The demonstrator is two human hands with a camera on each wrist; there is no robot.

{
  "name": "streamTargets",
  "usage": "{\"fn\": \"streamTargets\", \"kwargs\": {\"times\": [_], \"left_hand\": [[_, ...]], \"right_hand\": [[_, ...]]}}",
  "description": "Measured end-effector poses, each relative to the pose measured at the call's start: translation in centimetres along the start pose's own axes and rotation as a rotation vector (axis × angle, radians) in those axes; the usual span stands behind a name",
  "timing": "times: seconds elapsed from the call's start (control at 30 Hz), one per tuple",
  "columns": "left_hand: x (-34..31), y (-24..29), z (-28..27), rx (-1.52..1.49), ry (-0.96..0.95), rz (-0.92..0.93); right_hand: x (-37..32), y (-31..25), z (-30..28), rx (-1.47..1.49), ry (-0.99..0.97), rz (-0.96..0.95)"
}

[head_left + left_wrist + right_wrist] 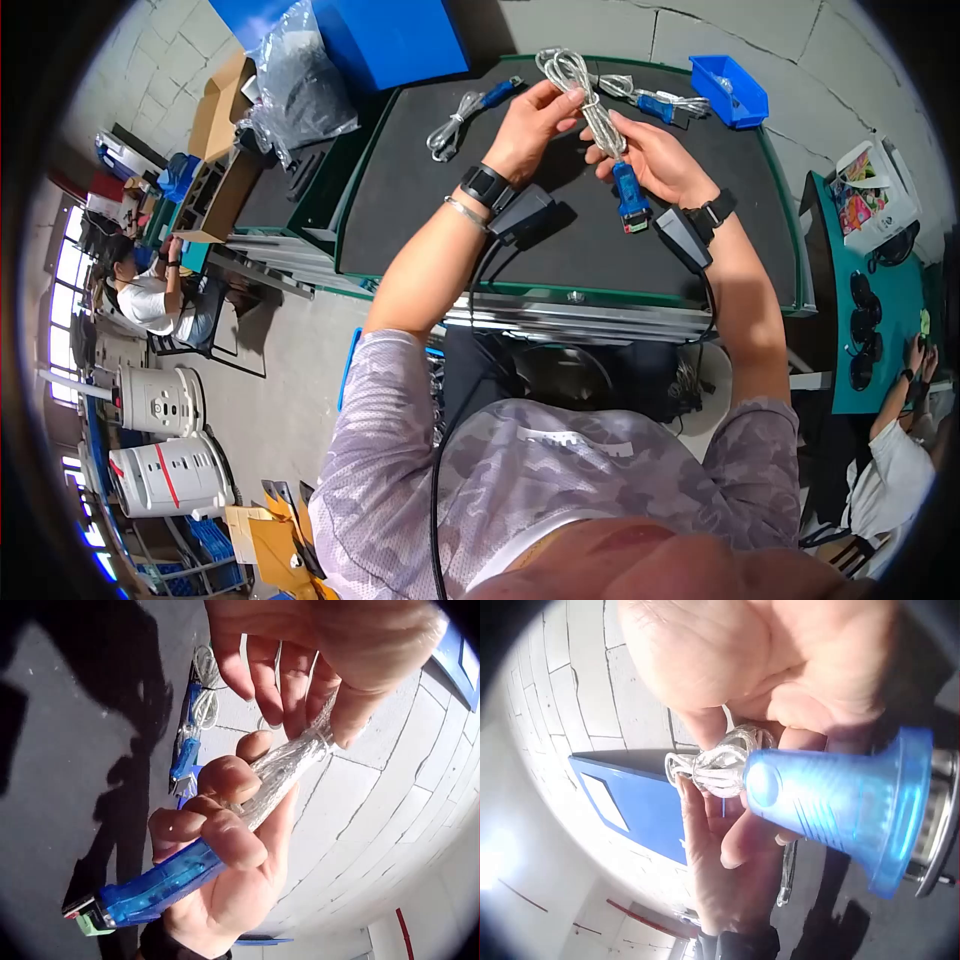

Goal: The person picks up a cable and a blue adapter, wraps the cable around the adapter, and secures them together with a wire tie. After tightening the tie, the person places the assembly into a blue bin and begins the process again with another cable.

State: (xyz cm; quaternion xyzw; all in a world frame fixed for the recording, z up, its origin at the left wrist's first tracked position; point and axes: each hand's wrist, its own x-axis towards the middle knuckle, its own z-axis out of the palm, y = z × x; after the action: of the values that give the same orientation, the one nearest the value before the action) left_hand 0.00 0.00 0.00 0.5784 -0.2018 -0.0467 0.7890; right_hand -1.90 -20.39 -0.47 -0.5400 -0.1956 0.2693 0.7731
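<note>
A bundled cable with a clear, silvery jacket (603, 128) is held up over the dark work table (420, 225). Its translucent blue connector housing (629, 190) hangs toward the body, a metal-edged plug at its end. My left hand (527, 128) pinches the coil between thumb and fingers near its upper part. Nearer the connector, my right hand (660, 158) grips the bundle; its curled fingers cross the strands in the left wrist view, close by the blue housing (165, 881). A tie wraps the coil (319, 739) beside the left thumb.
Another bundled cable (447, 135) lies on the table at left, and more blue-ended cables (655, 103) lie behind the right hand. A blue bin (740, 105) stands at the back right corner. At back left are a plastic bag (300, 85) and a blue box (405, 40).
</note>
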Motion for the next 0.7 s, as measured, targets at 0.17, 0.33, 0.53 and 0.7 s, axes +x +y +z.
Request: {"fn": "streamTargets", "kwargs": {"times": [0.17,0.33,0.53,0.7], "left_hand": [[0.7,0.0,-0.4,0.047,0.021,0.000],[0.5,-0.3,-0.7,0.028,-0.030,-0.017],[0.1,0.8,-0.2,0.101,-0.062,0.039],[0.2,0.5,-0.4,0.112,-0.067,0.077]], "right_hand": [[0.7,-0.1,1.0,-0.064,0.042,0.073],[1.1,1.0,0.1,-0.182,0.051,-0.030],[1.0,0.6,1.4,-0.254,0.066,-0.106],[1.1,0.9,1.3,-0.309,0.072,-0.164]]}}
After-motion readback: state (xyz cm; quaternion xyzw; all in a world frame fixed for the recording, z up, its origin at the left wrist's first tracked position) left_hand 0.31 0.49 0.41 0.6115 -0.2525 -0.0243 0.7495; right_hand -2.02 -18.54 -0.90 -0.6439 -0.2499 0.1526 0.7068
